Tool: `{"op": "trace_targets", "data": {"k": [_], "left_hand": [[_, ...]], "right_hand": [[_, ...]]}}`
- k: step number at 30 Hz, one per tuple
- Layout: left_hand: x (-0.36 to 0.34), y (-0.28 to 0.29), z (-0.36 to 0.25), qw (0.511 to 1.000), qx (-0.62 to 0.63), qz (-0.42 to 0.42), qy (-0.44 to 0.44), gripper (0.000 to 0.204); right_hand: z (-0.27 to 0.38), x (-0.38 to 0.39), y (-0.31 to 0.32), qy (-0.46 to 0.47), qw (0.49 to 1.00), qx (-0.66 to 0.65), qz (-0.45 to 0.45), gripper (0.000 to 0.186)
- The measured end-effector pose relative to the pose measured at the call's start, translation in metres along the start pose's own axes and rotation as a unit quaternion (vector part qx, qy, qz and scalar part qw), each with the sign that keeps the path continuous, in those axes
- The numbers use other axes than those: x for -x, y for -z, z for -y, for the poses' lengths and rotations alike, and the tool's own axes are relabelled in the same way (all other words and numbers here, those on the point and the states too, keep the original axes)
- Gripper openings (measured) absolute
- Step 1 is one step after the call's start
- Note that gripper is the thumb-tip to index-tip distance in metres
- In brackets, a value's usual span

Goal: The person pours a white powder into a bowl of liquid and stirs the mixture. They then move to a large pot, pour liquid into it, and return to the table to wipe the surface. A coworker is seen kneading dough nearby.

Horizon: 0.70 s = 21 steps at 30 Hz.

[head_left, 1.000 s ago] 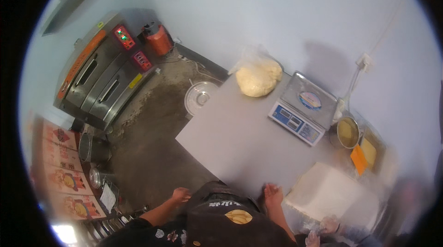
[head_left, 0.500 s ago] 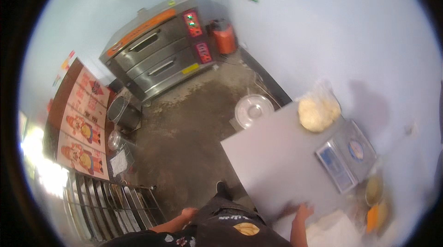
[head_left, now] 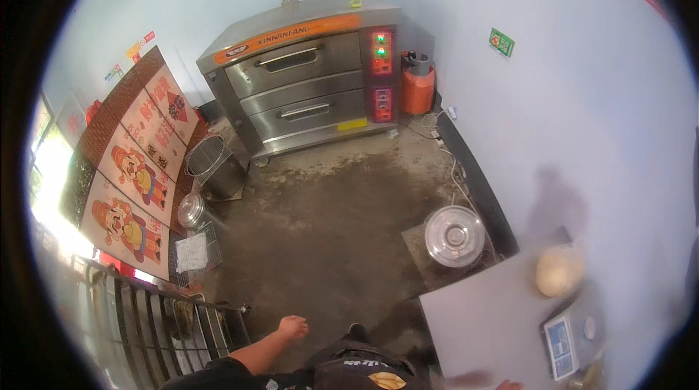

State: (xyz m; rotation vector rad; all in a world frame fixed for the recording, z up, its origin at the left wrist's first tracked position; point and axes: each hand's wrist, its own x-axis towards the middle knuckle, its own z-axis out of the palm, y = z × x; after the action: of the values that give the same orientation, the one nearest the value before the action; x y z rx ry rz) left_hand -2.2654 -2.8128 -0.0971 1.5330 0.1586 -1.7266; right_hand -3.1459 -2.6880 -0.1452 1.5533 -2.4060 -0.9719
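My left hand (head_left: 293, 327) hangs beside my dark apron (head_left: 357, 368), over the floor, its fingers loosely curled with nothing in them. My right hand (head_left: 508, 385) barely shows at the bottom edge by a pale worktable (head_left: 470, 317); its fingers are mostly cut off. On that table, a pale mound of dough (head_left: 559, 268) sits near the wall, with a digital scale (head_left: 562, 346) in front of it.
A two-deck steel oven (head_left: 306, 73) stands ahead, beside an orange cylinder (head_left: 417, 93). A lidded pot (head_left: 453, 237) and cables line the right wall. Printed boards (head_left: 135, 179), metal bins (head_left: 218, 171) and a rack (head_left: 135, 317) occupy the left side, around the concrete floor (head_left: 313, 208).
The view has swung left and up toward the oven and floor. The worktable has shifted to the lower right. Another person's gloved hands, seen earlier at bottom right, are out of view.
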Motion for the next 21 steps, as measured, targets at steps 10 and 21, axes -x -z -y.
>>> {"op": "trace_targets", "data": {"k": [10, 21], "left_hand": [[0.009, 0.019, -0.081, 0.965, -0.031, -0.256, -0.039, 0.035], [0.001, -0.078, -0.153, 0.935, -0.309, -0.169, 0.031, 0.034]], "right_hand": [[0.176, -0.178, 0.381, 0.005, 0.794, -0.520, -0.314, 0.051], [0.530, -0.519, 0.303, -0.097, 0.800, -0.588, 0.067, 0.048]]}}
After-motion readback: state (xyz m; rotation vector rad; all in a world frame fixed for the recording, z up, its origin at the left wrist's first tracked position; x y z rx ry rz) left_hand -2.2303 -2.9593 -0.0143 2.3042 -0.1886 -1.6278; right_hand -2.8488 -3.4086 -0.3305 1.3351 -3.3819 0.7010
